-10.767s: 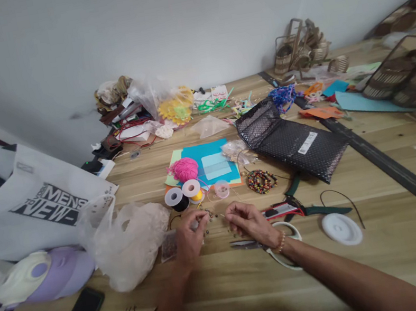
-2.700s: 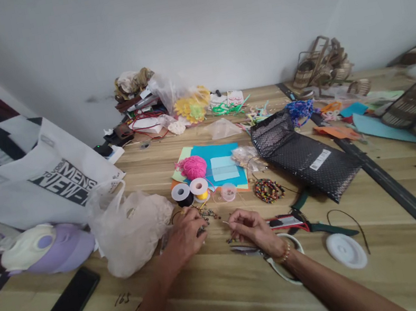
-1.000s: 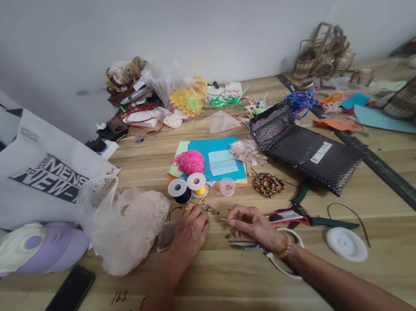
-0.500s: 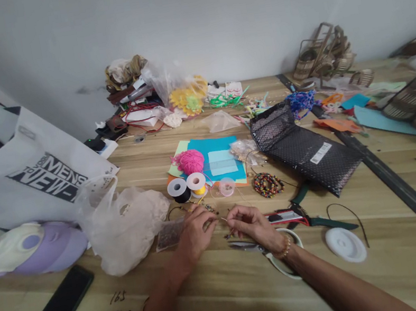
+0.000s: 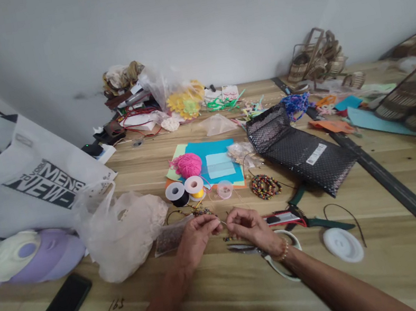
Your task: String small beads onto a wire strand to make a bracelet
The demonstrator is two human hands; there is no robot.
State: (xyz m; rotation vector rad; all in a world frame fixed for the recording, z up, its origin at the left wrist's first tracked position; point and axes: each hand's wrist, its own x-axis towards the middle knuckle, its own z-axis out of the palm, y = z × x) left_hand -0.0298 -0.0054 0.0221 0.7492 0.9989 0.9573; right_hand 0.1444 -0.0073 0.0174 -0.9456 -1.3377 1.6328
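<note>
My left hand (image 5: 198,233) and my right hand (image 5: 250,227) face each other just above the table, fingertips pinched. A thin pale cord (image 5: 223,222) spans the small gap between them, its ends hidden in the fingers. Small dark beads (image 5: 229,238) show below the right fingertips. Under the right wrist lie scissors (image 5: 278,266) with pale handles, partly covered by the arm. A red-edged utility knife (image 5: 283,217) is just right of that hand. Beside the left hand is a clear packet of small dark pieces (image 5: 169,238). More strung beads (image 5: 203,211) lie just beyond it.
Beyond the hands are a black spool (image 5: 177,195), a yellow spool (image 5: 195,188), pink yarn (image 5: 188,165) and a coiled bead string (image 5: 265,186). A plastic bag (image 5: 122,240) stands left. A black bubble mailer (image 5: 304,152) and a white round lid (image 5: 343,245) lie right.
My left fingertips have come closer to the right ones, and the gap at the cord is narrower. Both hands still pinch. The whole view has shifted slightly.
</note>
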